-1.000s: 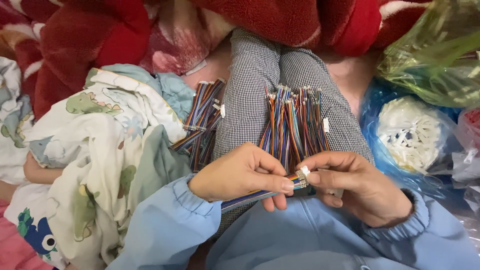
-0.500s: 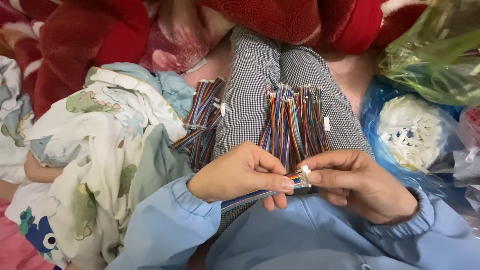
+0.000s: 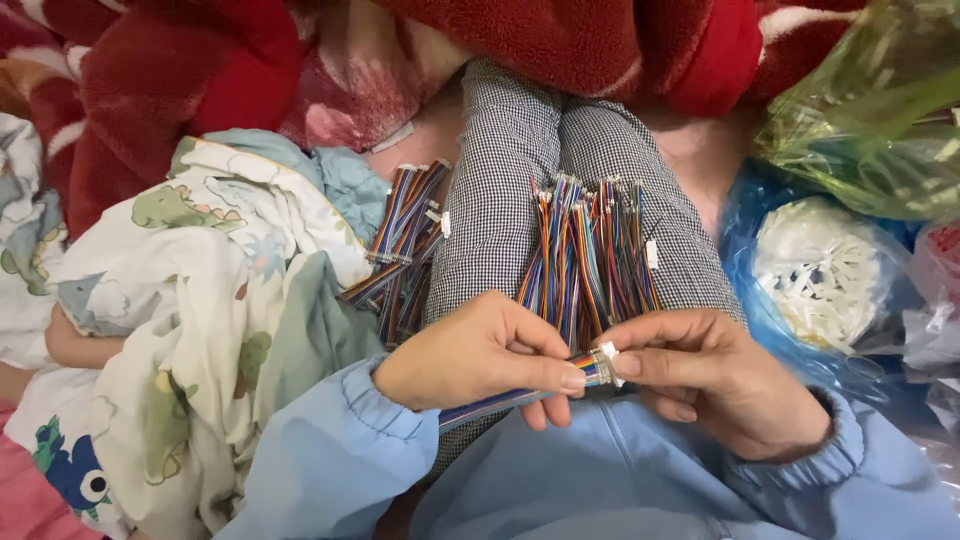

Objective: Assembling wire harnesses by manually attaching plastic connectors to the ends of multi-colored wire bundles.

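Left hand: my left hand (image 3: 480, 352) is closed in a pinch on a multicoloured ribbon cable (image 3: 520, 394), thumb and forefinger gripping it just short of its end.
Right hand: my right hand (image 3: 715, 380) pinches the small white connector (image 3: 607, 357) at the tip of that same cable, fingertips meeting those of the other hand.
Cable in hand: it runs from the connector down and to the left, under my left hand, and rests across my lap over the light blue jacket (image 3: 620, 490).
Bundle on my legs: a fan of loose coloured wires (image 3: 588, 260) lies on my checked trousers (image 3: 500, 200), just beyond my hands, ends pointing away from me.
Second pile: more ribbon cables (image 3: 402, 250) lie beside my left leg, touching the edge of the printed quilt (image 3: 200, 290).
To my right: a blue plastic bag (image 3: 760, 300) holds a heap of white parts (image 3: 818, 270); a green transparent bag (image 3: 870, 110) lies above it.
Far side: a red fleece blanket (image 3: 560, 40) covers the top of the view.
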